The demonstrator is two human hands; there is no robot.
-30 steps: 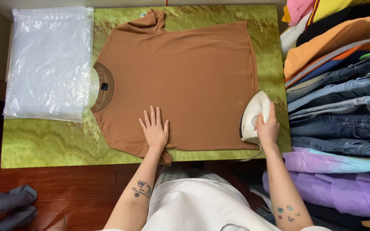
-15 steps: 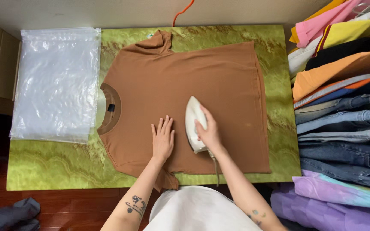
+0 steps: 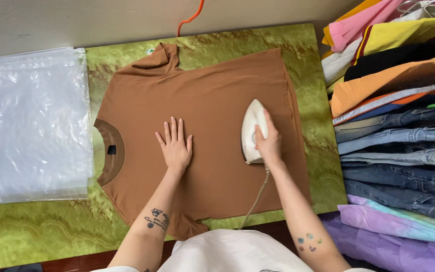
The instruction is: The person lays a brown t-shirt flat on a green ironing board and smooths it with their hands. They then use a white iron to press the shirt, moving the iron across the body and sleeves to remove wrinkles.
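Head view: smooth brown shirt (image 3: 202,111), teardrop iron (image 3: 252,128).

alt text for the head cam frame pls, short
A person's right hand presses a white iron onto a brown T-shirt laid flat on a green marbled board, while the left hand lies flat on the shirt. Clear plastic bags are stacked at left, folded clothes at right.

Worktop (image 3: 51,226) edges: plastic bags (image 3: 33,123) block left, clothes stack (image 3: 399,126) walls right. Shirt (image 3: 202,100) open between left hand (image 3: 175,148) and iron (image 3: 252,130); cord (image 3: 255,199) trails near edge.
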